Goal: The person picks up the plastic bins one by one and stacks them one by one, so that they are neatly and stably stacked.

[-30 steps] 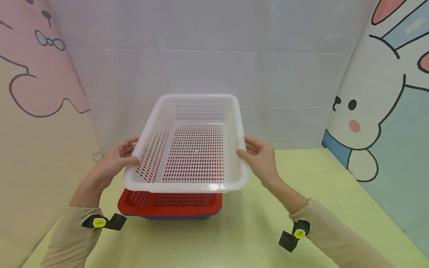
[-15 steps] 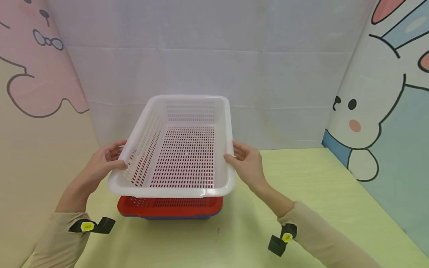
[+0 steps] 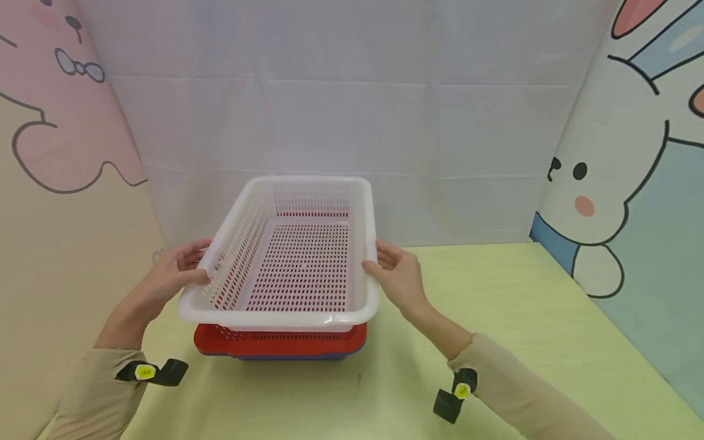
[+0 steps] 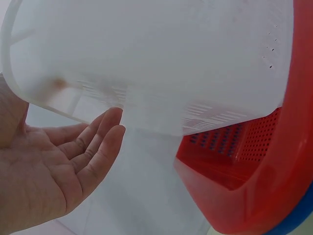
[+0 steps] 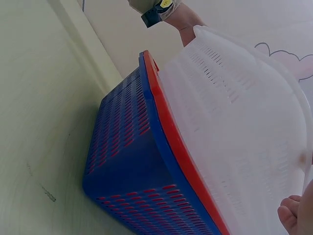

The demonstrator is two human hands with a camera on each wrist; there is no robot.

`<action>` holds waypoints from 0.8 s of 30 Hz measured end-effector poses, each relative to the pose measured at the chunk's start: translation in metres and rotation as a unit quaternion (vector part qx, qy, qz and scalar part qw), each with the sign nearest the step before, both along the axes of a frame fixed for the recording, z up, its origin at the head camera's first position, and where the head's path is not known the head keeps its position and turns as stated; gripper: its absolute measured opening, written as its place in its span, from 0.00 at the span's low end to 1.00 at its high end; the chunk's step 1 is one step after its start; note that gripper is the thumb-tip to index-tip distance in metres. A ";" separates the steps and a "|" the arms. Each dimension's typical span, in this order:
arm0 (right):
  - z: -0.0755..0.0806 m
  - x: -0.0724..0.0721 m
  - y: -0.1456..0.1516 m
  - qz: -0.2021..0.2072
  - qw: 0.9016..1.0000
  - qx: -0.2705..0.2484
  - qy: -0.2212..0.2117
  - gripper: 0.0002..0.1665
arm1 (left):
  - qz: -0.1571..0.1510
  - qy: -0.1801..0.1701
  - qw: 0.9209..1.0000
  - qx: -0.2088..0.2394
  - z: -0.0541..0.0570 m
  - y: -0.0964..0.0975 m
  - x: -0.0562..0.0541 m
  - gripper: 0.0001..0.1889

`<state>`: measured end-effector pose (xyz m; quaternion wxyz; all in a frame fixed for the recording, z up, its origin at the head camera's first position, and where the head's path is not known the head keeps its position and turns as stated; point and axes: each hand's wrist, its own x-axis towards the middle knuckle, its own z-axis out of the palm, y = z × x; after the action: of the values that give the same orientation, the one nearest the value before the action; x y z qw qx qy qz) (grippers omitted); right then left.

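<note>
A white slotted plastic basket is held by both hands over a red basket. My left hand grips its left rim, thumb on top and fingers below. On the opposite rim my right hand pinches with thumb and fingers. The red basket is nested in a blue basket that stands on the table. In the right wrist view the white basket's lower part sits inside the red rim, tilted. From the left wrist view, the fingers of my left hand spread beneath the white rim.
The pale yellow-green table extends to the right and front of the baskets. A white cloth wall rises behind. Printed cartoon panels flank both sides, with a rabbit on the right one.
Both hands have carried the white basket left and then lowered it toward the red basket, so less of the red interior shows. The red and blue baskets have stayed in place.
</note>
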<state>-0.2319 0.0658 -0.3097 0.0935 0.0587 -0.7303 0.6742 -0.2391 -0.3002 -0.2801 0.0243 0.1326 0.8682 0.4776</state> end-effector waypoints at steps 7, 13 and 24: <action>-0.010 -0.003 -0.003 -0.002 1.000 0.001 -0.012 0.29 | 0.001 -0.027 1.000 -0.012 -0.014 -0.002 -0.005 0.35; -0.017 -0.005 -0.005 -0.008 1.000 0.005 -0.017 0.28 | 0.003 -0.039 0.999 -0.014 -0.021 -0.002 -0.005 0.34; -0.028 -0.006 -0.008 0.005 0.999 0.013 -0.039 0.29 | 0.012 -0.059 0.998 -0.024 -0.033 -0.007 -0.007 0.35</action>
<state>-0.2382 0.0576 -0.3374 0.0605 0.0373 -0.7418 0.6669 -0.2462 -0.3071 -0.3130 0.0731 0.0933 0.8781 0.4636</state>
